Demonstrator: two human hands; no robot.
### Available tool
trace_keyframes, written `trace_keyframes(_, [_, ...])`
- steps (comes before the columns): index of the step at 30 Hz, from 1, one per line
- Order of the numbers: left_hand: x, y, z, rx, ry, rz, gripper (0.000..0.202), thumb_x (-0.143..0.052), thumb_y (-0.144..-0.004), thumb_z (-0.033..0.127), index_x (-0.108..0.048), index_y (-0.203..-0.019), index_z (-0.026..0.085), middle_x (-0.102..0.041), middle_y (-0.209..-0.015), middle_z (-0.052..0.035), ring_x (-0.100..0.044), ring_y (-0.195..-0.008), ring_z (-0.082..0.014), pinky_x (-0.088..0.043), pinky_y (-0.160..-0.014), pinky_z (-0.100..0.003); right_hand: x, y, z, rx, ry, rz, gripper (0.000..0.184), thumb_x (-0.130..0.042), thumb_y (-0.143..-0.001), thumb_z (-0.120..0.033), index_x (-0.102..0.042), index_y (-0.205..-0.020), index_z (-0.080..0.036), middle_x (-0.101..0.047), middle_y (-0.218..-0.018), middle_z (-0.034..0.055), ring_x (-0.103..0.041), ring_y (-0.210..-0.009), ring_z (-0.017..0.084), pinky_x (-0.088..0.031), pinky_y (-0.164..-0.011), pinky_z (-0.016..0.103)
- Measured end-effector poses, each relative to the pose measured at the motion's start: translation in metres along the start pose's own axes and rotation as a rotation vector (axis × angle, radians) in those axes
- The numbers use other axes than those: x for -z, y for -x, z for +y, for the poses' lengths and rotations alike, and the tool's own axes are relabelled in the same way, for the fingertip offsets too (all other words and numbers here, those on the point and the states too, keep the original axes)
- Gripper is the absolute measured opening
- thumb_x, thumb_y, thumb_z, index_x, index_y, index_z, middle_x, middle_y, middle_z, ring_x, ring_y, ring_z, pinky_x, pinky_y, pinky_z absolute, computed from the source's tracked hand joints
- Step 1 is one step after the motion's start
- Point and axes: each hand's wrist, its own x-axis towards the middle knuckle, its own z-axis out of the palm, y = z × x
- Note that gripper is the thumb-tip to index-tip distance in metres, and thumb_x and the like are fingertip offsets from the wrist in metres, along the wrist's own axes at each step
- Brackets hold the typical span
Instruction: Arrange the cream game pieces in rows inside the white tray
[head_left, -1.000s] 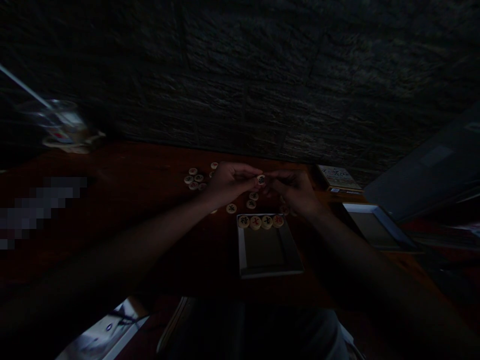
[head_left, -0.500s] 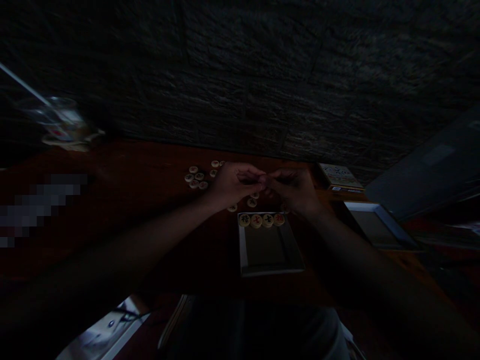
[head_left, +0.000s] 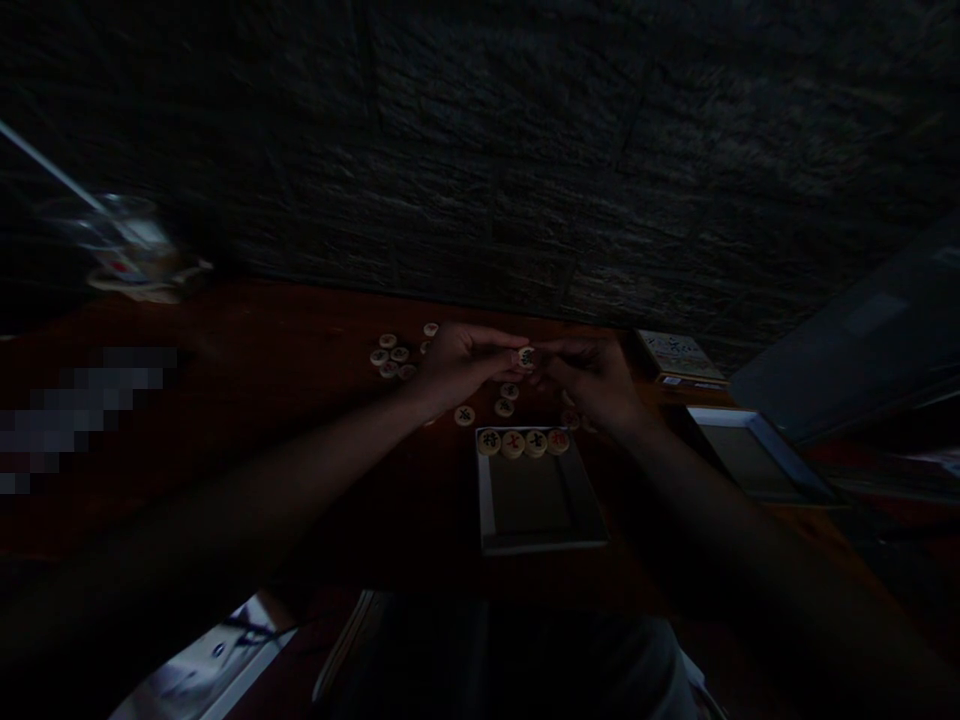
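Note:
My left hand [head_left: 463, 365] pinches a round Chinese chess piece [head_left: 526, 357] with a dark character, thumb and forefinger at its left edge. My right hand [head_left: 589, 375] has its curled fingers closed at the right edge of the same piece; the dim light hides part of this grip. Below the hands, an open shallow box [head_left: 541, 495] lies on the table. Along its far side sits a row of several pieces, such as one with a red character [head_left: 513, 443]. Loose pieces lie around and under my hands, one of them [head_left: 464, 415] left of the box.
More loose pieces [head_left: 388, 355] lie left of my hands on the dark red table [head_left: 300, 330]. On the right are a printed box [head_left: 679, 357] and an open lid or tray [head_left: 739, 440]. A plastic cup [head_left: 124, 240] with a straw stands far left, and a stone wall [head_left: 480, 180] rises behind.
The piece between my fingertips has turned so its dark character now faces me; before, the fingers covered it. Both hands stay in nearly the same place, and the boxed row is unchanged.

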Motion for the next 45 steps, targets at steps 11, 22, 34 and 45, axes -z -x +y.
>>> trace_keyframes(11, [-0.003,0.002,0.002,-0.166,-0.246,-0.042,0.029,-0.088,-0.070,0.023,-0.077,-0.095,0.013,-0.081,-0.090,-0.0089,-0.078,-0.082,-0.0201,-0.062,-0.076,-0.031,-0.005,0.003,0.000,-0.008,-0.024,0.035,0.038,-0.090,-0.070,-0.054,-0.081,-0.075,-0.017,-0.076,-0.066,0.0041,-0.065,-0.054,0.013,-0.054,-0.053,0.024])
trace_keyframes(22, [-0.007,0.001,0.001,-0.011,0.012,0.033,0.029,-0.087,-0.072,0.025,-0.080,-0.098,0.014,-0.082,-0.099,-0.0102,-0.080,-0.086,-0.0215,-0.067,-0.087,-0.041,-0.003,0.002,0.001,0.047,0.019,0.021,0.040,-0.085,-0.077,-0.054,-0.084,-0.094,-0.018,-0.081,-0.080,0.0070,-0.073,-0.066,0.018,-0.060,-0.064,0.029])
trace_keyframes(34, [-0.003,0.003,0.004,-0.059,-0.032,0.028,0.030,-0.090,-0.071,0.024,-0.083,-0.100,0.021,-0.083,-0.101,-0.0081,-0.081,-0.088,-0.0215,-0.066,-0.091,-0.040,-0.002,0.005,-0.006,0.026,0.000,0.048,0.036,-0.090,-0.072,-0.049,-0.085,-0.096,-0.022,-0.083,-0.090,0.0078,-0.077,-0.075,0.023,-0.064,-0.071,0.035])
trace_keyframes(45, [-0.007,0.007,0.005,-0.105,-0.054,0.060,0.024,-0.088,-0.074,0.031,-0.084,-0.094,0.018,-0.083,-0.096,-0.0096,-0.080,-0.081,-0.0220,-0.068,-0.083,-0.040,-0.003,0.005,-0.007,0.036,-0.012,0.041,0.035,-0.087,-0.076,-0.053,-0.084,-0.087,-0.020,-0.079,-0.074,0.0061,-0.072,-0.062,0.017,-0.059,-0.060,0.028])
